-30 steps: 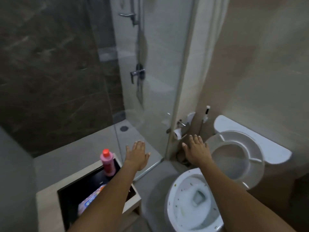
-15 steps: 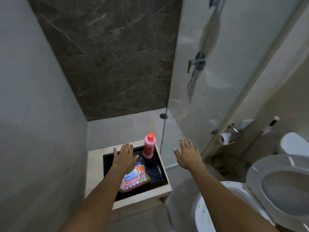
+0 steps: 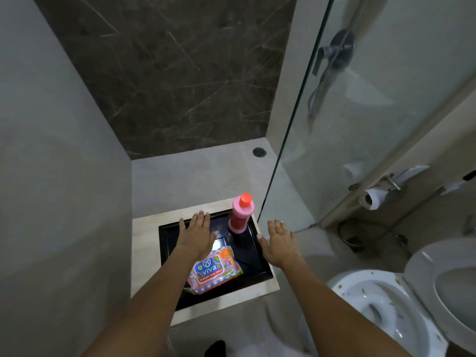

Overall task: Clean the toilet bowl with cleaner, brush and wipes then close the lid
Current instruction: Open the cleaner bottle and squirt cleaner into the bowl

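A pink cleaner bottle (image 3: 240, 215) with an orange cap stands upright at the back right of a black tray (image 3: 253, 264) set in a light wooden stand (image 3: 145, 243). A colourful pack of wipes (image 3: 215, 270) lies in the tray's front. My left hand (image 3: 197, 234) hovers flat over the tray, fingers straight, just left of the bottle. My right hand (image 3: 279, 242) is spread open beside the tray's right edge. Both hands hold nothing. The white toilet bowl (image 3: 381, 305), speckled with dirt, is at lower right with its seat and lid (image 3: 443, 287) raised. No brush is visible.
A glass shower screen (image 3: 360, 112) runs from the stand's back right corner to the right. A toilet roll holder (image 3: 378, 195) and a hose (image 3: 360, 233) sit near the wall behind the toilet. A floor drain (image 3: 259, 152) lies in the shower area.
The view has swung left and down from the toilet to the stand. Both hands now hang over and beside the tray, closer to the bottle and wipes.
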Demonstrator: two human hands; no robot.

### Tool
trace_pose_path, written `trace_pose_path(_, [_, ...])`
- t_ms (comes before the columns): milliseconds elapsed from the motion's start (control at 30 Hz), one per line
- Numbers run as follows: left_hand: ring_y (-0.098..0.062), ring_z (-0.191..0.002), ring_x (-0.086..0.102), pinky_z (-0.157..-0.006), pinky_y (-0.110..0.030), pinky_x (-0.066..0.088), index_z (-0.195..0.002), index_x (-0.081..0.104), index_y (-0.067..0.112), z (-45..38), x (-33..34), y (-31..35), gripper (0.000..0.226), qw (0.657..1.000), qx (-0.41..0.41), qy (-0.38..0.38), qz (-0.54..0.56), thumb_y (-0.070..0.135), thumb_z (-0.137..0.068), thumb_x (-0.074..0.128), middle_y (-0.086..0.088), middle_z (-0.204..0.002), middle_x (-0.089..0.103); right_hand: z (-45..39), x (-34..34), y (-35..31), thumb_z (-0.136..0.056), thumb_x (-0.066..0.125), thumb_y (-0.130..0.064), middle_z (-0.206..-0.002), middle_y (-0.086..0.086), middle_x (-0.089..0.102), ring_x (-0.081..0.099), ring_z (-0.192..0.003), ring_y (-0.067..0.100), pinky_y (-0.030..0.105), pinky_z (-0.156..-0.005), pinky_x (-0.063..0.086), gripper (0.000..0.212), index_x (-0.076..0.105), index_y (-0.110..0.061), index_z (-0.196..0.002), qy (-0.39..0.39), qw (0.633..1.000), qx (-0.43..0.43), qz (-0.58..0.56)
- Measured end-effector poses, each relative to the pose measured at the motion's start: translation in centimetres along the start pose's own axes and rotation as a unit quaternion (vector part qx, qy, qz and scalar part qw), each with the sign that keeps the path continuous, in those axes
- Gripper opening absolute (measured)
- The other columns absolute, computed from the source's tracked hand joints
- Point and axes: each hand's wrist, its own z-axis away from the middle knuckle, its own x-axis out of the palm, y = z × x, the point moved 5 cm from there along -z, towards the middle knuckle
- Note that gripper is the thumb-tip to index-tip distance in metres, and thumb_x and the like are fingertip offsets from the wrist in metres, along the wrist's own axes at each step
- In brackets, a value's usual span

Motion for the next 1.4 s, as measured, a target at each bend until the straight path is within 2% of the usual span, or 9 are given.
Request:
trace_pose_path(300, [-0.019, -0.147, 0.003, -0.116, -0.048, 0.004, -0.152, 0.001, 0.012, -8.0, -0.9, 1.7, 0.065, 0.994, 0.095, 0.053, 0.001, 0.046, -0.101, 0.024, -0.004, -0.16, 0.0, -7.0, 7.1, 0.3, -0.1, 0.033, -0.046, -0.16, 0.009, 0.011, 0.01, -0.147, 0.023, 0.042, -0.117, 0.015, 0.067, 0.011, -0.012, -0.154, -0.002, 0.997, 0.001, -0.077])
trace_pose_path(500, [-0.018, -0.147, 0.006, -0.116, -0.044, 0.006, -0.153, 0.003, 0.016, -10.7, -1.4, 3.6, 0.068, 0.979, 0.182, 0.088, 0.024, 0.046, -0.099, 0.033, -0.002, -0.16, 0.002, -11.2, 10.1, 0.7, -0.097, 0.043, -0.047, -0.16, 0.009, 0.014, 0.012, -0.148, 0.024, 0.042, -0.118, 0.017, 0.074, 0.013, -0.011, -0.154, 0.057, 0.978, -0.008, -0.202])
trace_pose_path(633, [-0.024, -0.144, 0.019, -0.114, -0.039, 0.02, -0.151, 0.014, 0.01, -12.0, -1.3, 5.5, 0.066, 0.957, 0.261, 0.111, 0.064, 0.033, -0.099, 0.046, -0.01, -0.158, 0.014, -13.7, 11.7, 0.4, -0.086, 0.044, -0.058, -0.153, 0.011, 0.034, 0.03, -0.142, 0.026, 0.044, -0.113, 0.031, 0.082, 0.03, -0.007, -0.149, 0.106, 0.954, -0.02, -0.279])
trace_pose_path(733, [-0.025, -0.143, 0.023, -0.113, -0.037, 0.023, -0.15, 0.018, 0.009, -13.2, -1.6, 6.3, 0.06, 0.946, 0.295, 0.116, 0.06, 0.024, -0.098, 0.043, -0.01, -0.157, 0.018, -15.1, 12.7, -0.3, -0.083, 0.064, -0.049, -0.144, 0.005, 0.045, 0.043, -0.134, 0.021, 0.04, -0.105, 0.041, 0.077, 0.037, -0.013, -0.144, 0.142, 0.926, -0.024, -0.35])
trace_pose_path(867, [-0.033, -0.129, 0.046, -0.103, -0.041, 0.038, -0.14, 0.043, 0.002, -13.7, -1.6, 6.3, 0.054, 0.923, 0.351, 0.152, 0.042, 0.014, -0.087, 0.044, -0.016, -0.144, 0.044, -16.5, 13.2, -1.0, -0.075, 0.075, -0.048, -0.132, 0.0, 0.055, 0.055, -0.12, 0.016, 0.039, -0.093, 0.05, 0.079, 0.039, -0.021, -0.139, 0.192, 0.877, -0.013, -0.44])
trace_pose_path(1033, [-0.027, -0.125, 0.051, -0.104, -0.018, 0.028, -0.135, 0.05, 0.005, -15.0, -1.3, 4.6, 0.057, 0.917, 0.348, 0.182, 0.074, -0.009, -0.081, 0.059, -0.012, -0.14, 0.05, -17.5, 14.6, -2.3, -0.071, 0.076, -0.05, -0.133, -0.005, 0.056, 0.055, -0.121, 0.013, 0.037, -0.094, 0.051, 0.084, 0.035, -0.029, -0.141, 0.189, 0.852, 0.002, -0.489])
trace_pose_path(1167, [-0.028, -0.116, 0.058, -0.1, -0.016, 0.033, -0.126, 0.058, 0.003, -15.5, -1.7, 1.9, 0.054, 0.917, 0.315, 0.226, 0.093, -0.018, -0.076, 0.061, -0.013, -0.129, 0.059, -18.7, 14.7, -4.0, -0.069, 0.079, -0.044, -0.138, 0.0, 0.052, 0.051, -0.126, 0.018, 0.035, -0.099, 0.047, 0.088, 0.036, -0.024, -0.143, 0.174, 0.854, -0.018, -0.491])
trace_pose_path(1300, [-0.025, -0.113, 0.058, -0.099, -0.003, 0.026, -0.123, 0.061, 0.003, -15.3, -1.8, 0.5, 0.057, 0.916, 0.299, 0.24, 0.12, -0.024, -0.073, 0.059, -0.013, -0.125, 0.061, -19.3, 14.1, -5.8, -0.07, 0.083, -0.029, -0.123, 0.001, 0.06, 0.059, -0.112, 0.019, 0.03, -0.09, 0.051, 0.077, 0.043, -0.02, -0.135, 0.158, 0.84, -0.036, -0.518])
trace_pose_path(1400, [-0.019, -0.111, 0.054, -0.096, 0.0, 0.027, -0.123, 0.061, 0.003, -14.9, -1.8, -0.5, 0.056, 0.916, 0.29, 0.239, 0.138, -0.024, -0.074, 0.058, -0.013, -0.123, 0.061, -19.1, 13.9, -6.5, -0.071, 0.081, -0.021, -0.122, 0.005, 0.059, 0.059, -0.11, 0.022, 0.037, -0.089, 0.053, 0.073, 0.045, -0.015, -0.134, 0.172, 0.842, -0.049, -0.508])
